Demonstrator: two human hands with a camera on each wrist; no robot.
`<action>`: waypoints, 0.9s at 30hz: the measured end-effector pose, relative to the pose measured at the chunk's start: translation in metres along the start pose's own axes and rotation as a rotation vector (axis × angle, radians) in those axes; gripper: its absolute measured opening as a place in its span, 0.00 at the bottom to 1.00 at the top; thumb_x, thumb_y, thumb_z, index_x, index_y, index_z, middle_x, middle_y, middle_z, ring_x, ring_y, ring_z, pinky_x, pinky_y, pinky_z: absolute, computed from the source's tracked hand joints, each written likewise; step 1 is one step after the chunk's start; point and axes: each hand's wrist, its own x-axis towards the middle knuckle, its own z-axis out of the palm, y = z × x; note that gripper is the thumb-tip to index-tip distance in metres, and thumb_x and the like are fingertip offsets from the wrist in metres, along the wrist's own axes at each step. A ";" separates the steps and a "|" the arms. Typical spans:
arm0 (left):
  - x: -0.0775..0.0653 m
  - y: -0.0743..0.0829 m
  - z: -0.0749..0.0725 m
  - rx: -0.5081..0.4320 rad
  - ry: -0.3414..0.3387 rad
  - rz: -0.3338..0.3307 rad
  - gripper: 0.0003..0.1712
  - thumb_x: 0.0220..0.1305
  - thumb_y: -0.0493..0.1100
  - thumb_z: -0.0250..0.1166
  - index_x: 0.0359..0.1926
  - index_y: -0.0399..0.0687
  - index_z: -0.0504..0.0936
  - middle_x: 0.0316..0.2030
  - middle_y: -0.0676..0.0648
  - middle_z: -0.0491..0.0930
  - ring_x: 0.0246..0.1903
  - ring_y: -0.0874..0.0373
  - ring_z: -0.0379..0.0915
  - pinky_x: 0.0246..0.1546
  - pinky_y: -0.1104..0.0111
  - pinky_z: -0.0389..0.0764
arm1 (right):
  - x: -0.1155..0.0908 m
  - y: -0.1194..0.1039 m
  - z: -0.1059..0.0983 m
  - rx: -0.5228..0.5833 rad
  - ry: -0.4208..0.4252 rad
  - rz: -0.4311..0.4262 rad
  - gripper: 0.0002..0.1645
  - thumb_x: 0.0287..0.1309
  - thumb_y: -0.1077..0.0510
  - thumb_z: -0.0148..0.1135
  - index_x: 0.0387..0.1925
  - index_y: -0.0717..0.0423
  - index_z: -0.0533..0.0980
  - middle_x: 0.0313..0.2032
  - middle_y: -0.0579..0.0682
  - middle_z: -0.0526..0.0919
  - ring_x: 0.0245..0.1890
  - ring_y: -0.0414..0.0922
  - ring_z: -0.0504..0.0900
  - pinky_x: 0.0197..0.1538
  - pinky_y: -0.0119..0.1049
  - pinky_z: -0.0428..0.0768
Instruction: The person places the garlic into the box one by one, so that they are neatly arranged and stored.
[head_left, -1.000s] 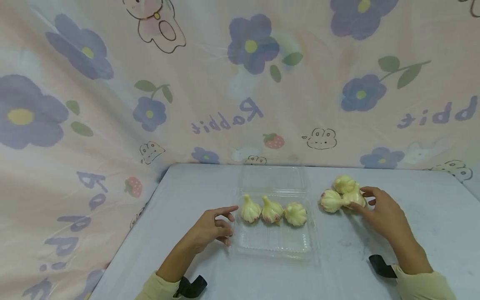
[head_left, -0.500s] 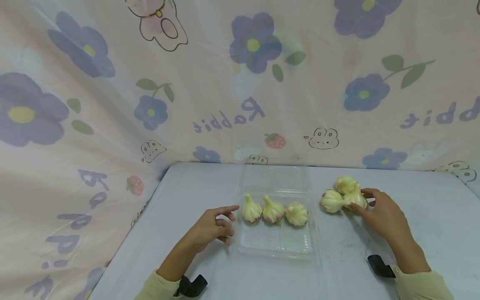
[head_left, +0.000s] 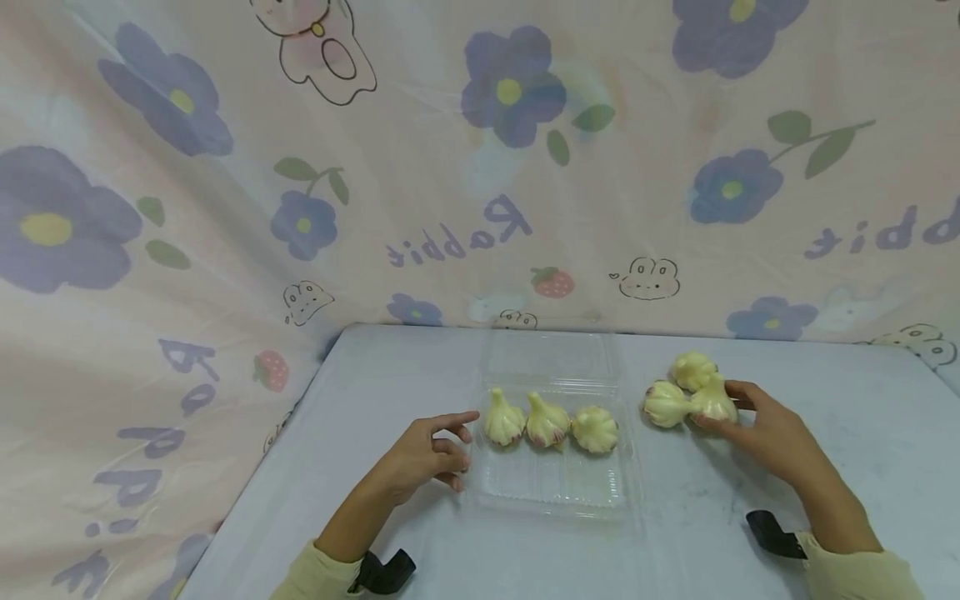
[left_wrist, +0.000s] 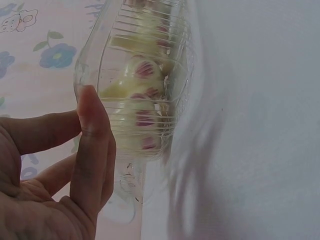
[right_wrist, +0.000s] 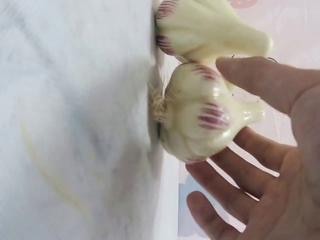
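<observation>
Three pale garlic bulbs with purple streaks, the middle one a garlic bulb [head_left: 548, 421], lie in a row inside a clear plastic clamshell box [head_left: 551, 500], its lid laid back. My left hand [head_left: 420, 458] is at the box's left side, fingers loosely bent, fingertips right at the wall in the left wrist view. To the right of the box, my right hand [head_left: 772, 429] holds a garlic bulb [right_wrist: 197, 117] between thumb and fingers. Its rooted base is down at the tabletop. Two more bulbs, one a garlic bulb [head_left: 666, 404], lie against it.
The white table [head_left: 375, 375] ends at a hanging curtain [head_left: 420, 167] printed with flowers and rabbits. The box's clear lid [head_left: 551, 357] reaches toward the back edge. Black wrist mounts [head_left: 386, 573] sit beside both sleeves.
The right wrist has moved slightly to the right, and the thumb and fingers sit further round the bulb. The left hand and the box stay where they were.
</observation>
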 end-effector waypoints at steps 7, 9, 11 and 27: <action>0.000 -0.002 -0.001 0.007 -0.002 0.001 0.39 0.62 0.25 0.62 0.73 0.38 0.64 0.51 0.38 0.70 0.31 0.60 0.77 0.27 0.69 0.86 | 0.000 0.000 0.006 0.005 0.025 -0.013 0.56 0.60 0.33 0.63 0.70 0.71 0.55 0.63 0.79 0.65 0.60 0.77 0.64 0.53 0.72 0.71; 0.000 -0.002 -0.001 0.011 -0.001 0.005 0.38 0.62 0.24 0.62 0.73 0.38 0.64 0.51 0.38 0.70 0.31 0.60 0.77 0.27 0.69 0.86 | 0.000 0.001 0.005 -0.003 0.035 -0.022 0.56 0.60 0.33 0.63 0.70 0.71 0.55 0.63 0.78 0.65 0.60 0.76 0.65 0.53 0.72 0.71; 0.000 -0.001 -0.001 0.012 0.002 0.004 0.38 0.62 0.24 0.62 0.73 0.38 0.64 0.51 0.38 0.70 0.31 0.60 0.77 0.27 0.69 0.86 | 0.000 0.003 0.004 -0.017 0.034 -0.036 0.55 0.62 0.35 0.63 0.70 0.72 0.55 0.64 0.78 0.64 0.60 0.76 0.65 0.53 0.72 0.70; 0.001 -0.001 0.000 0.025 0.004 0.012 0.38 0.62 0.25 0.63 0.73 0.39 0.64 0.51 0.38 0.70 0.31 0.59 0.77 0.27 0.69 0.86 | -0.003 0.008 -0.002 -0.023 0.029 -0.095 0.52 0.61 0.41 0.67 0.70 0.71 0.57 0.63 0.77 0.65 0.59 0.75 0.68 0.49 0.71 0.74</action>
